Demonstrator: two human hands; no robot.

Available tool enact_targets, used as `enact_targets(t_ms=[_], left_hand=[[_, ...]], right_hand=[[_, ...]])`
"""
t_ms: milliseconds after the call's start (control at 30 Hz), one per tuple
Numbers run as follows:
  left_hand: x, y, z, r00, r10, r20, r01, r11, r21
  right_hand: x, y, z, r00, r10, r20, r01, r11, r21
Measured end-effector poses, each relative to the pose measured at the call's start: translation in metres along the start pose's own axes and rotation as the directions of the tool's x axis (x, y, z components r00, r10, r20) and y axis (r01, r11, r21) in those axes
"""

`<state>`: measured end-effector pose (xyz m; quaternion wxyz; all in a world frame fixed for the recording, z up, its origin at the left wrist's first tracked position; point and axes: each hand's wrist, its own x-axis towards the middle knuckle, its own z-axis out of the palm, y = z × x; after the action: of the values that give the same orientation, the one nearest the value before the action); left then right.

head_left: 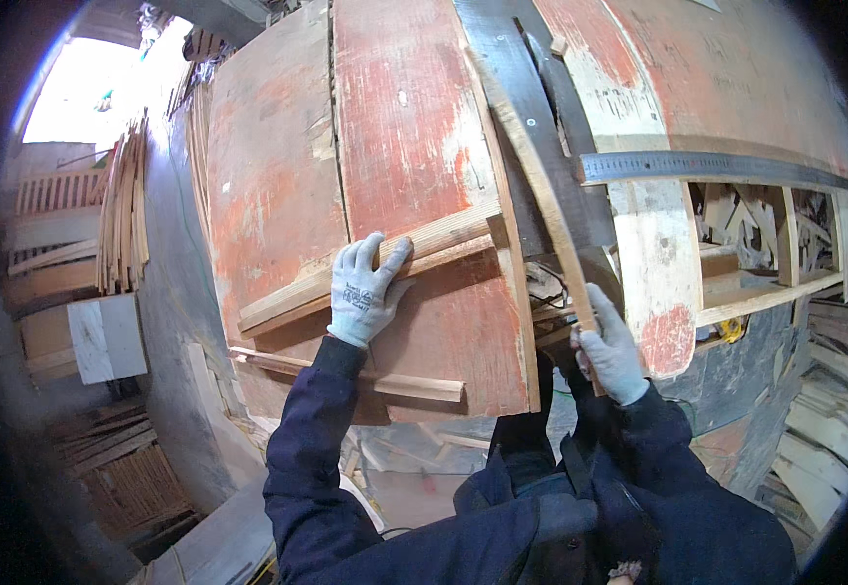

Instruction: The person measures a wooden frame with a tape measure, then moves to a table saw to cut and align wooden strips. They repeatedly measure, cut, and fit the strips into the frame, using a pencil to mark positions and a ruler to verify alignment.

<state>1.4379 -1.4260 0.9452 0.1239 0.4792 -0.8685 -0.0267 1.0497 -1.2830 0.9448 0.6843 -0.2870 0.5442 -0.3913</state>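
My left hand [361, 292], in a white knit glove, is curled over a pale wooden batten [446, 232] lying slantwise on the worn red tabletop [404, 127]. Another batten lies against its near side, partly hidden. My right hand [614, 353], gloved too, is closed round the near end of a long thin wooden strip [541, 180]. That strip reaches away from me over a dark metal plate [495, 34] set between the boards. Closer to the table's front edge, a separate narrow strip [418, 387] lies just below my left hand.
A steel ruler [716, 168] crosses the right-hand boards. Beyond their edge, a wooden frame opening [736, 278] holds offcuts. Upright strips [123, 210] lean at the left, near a white panel [107, 337]. Scrap boards [814, 453] are heaped at the lower right.
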Motion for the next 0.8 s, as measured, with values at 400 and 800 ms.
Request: enact_targets(t_ms=[400, 800], left_hand=[[0.0, 0.001, 0.004, 0.999, 0.016, 0.052, -0.02, 0.997, 0.07], [-0.004, -0.006, 0.003, 1.0, -0.006, 0.006, 0.006, 1.0, 0.018]], right_hand=[[0.003, 0.03, 0.055, 0.987, 0.114, 0.11, -0.119, 0.992, 0.038], [0.008, 0.015, 0.08, 0.971, 0.241, 0.002, -0.23, 0.929, -0.291]])
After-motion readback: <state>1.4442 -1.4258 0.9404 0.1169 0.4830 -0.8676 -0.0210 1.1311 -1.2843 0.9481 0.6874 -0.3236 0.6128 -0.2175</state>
